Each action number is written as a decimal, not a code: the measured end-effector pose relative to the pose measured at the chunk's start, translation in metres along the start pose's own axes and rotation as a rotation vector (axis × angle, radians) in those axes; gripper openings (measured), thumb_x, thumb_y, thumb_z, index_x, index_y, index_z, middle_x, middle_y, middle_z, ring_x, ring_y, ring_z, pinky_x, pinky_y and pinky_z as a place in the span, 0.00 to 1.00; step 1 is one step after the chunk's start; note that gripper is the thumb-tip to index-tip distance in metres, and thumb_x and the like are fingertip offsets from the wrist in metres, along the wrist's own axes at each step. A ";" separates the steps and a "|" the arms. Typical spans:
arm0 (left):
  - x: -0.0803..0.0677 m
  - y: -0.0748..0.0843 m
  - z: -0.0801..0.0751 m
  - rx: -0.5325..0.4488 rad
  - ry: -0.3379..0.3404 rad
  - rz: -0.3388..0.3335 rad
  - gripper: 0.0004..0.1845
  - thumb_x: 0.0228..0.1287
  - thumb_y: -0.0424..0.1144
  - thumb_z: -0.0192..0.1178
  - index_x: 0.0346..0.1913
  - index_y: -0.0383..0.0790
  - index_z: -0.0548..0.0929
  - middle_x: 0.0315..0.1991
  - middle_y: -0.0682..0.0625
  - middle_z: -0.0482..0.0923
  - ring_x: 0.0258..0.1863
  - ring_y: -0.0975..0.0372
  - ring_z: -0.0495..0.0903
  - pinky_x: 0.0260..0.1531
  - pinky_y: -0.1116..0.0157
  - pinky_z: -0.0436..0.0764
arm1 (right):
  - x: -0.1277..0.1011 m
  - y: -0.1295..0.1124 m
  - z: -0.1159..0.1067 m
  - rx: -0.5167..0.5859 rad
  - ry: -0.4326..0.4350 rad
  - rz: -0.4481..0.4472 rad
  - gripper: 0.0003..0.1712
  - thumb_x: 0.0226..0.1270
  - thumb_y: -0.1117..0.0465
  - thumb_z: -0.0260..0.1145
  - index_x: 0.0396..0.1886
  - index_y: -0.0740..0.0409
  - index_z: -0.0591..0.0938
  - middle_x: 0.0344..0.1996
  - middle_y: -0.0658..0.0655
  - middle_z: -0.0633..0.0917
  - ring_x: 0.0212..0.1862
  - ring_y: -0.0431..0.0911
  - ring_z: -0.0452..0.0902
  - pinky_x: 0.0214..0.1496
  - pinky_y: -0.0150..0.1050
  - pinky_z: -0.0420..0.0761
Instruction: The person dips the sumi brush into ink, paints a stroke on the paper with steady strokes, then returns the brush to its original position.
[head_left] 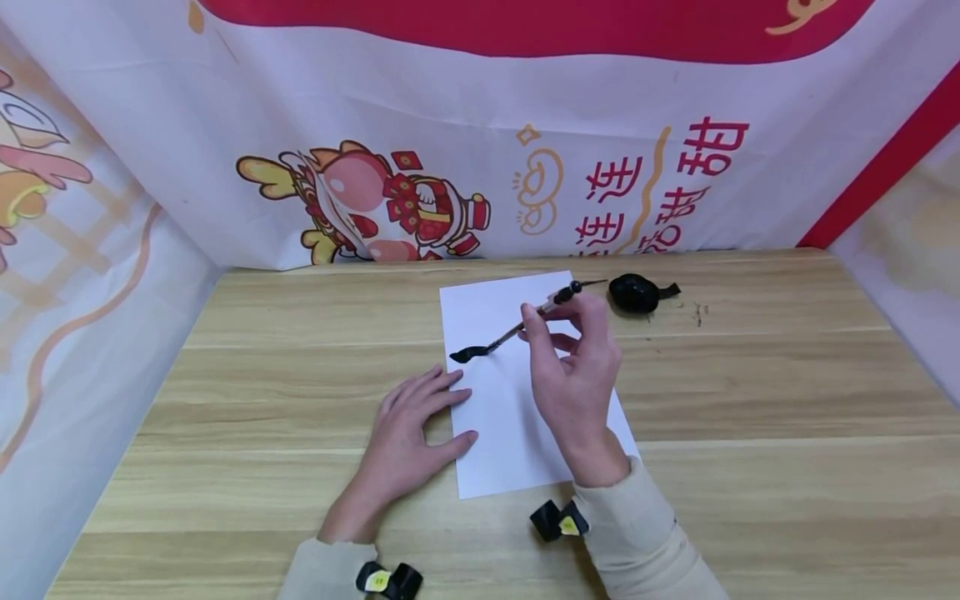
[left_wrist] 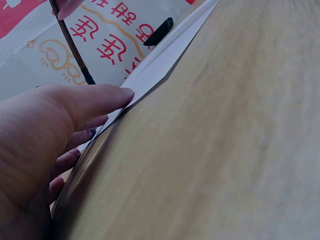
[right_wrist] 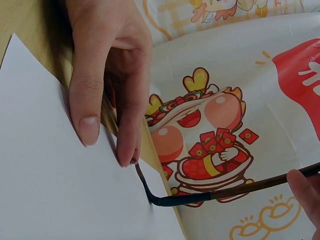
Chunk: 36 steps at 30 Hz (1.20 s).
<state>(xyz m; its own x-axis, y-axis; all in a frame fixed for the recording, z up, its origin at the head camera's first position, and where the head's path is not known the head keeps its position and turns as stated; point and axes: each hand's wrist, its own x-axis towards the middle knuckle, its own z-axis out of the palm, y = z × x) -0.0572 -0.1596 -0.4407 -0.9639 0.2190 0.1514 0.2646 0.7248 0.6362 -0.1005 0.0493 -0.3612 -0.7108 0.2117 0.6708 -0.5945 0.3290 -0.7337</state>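
Observation:
A white sheet of paper (head_left: 510,433) lies on the wooden table. My right hand (head_left: 573,367) pinches the shaft of a writing brush (head_left: 513,332) between thumb and fingers, its wrist over the sheet's right side. Slanting down leftward, the brush has its black bristles (right_wrist: 180,200) at the paper. A dark curved shape runs on from them toward my left fingertips in the right wrist view. My left hand (head_left: 416,429) rests with spread fingers at the sheet's left edge, thumb on the paper (left_wrist: 150,70). Some left fingertips carry dark smudges.
A small black oval object with a tab (head_left: 633,293) sits beyond the sheet's upper right corner, with dark specks (head_left: 699,314) beside it. Printed cloth (head_left: 420,100) hangs behind the wooden table (head_left: 750,400) and at its sides.

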 end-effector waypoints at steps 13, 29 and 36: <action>0.000 0.000 0.000 -0.006 -0.009 -0.008 0.27 0.63 0.51 0.77 0.65 0.52 0.88 0.78 0.56 0.76 0.84 0.52 0.65 0.82 0.36 0.55 | 0.001 -0.001 -0.001 -0.017 0.005 -0.003 0.14 0.75 0.65 0.72 0.52 0.66 0.77 0.41 0.64 0.86 0.40 0.51 0.90 0.40 0.26 0.89; 0.001 0.000 0.001 -0.003 -0.013 -0.008 0.27 0.63 0.51 0.77 0.65 0.52 0.88 0.78 0.57 0.75 0.84 0.52 0.64 0.82 0.37 0.55 | 0.001 0.000 -0.002 -0.030 0.018 0.003 0.14 0.76 0.64 0.72 0.52 0.66 0.77 0.41 0.64 0.85 0.40 0.51 0.91 0.41 0.25 0.89; 0.001 -0.001 0.001 -0.005 -0.008 -0.004 0.27 0.63 0.51 0.77 0.65 0.52 0.88 0.78 0.56 0.75 0.84 0.52 0.64 0.82 0.36 0.55 | 0.002 0.000 -0.002 -0.034 0.040 -0.004 0.14 0.75 0.65 0.71 0.51 0.66 0.77 0.39 0.63 0.86 0.39 0.52 0.91 0.39 0.24 0.88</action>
<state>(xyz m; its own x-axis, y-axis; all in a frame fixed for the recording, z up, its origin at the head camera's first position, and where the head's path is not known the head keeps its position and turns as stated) -0.0581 -0.1593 -0.4418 -0.9646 0.2215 0.1429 0.2608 0.7225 0.6403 -0.1016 0.0513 -0.3600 -0.6921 0.2469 0.6783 -0.5839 0.3608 -0.7272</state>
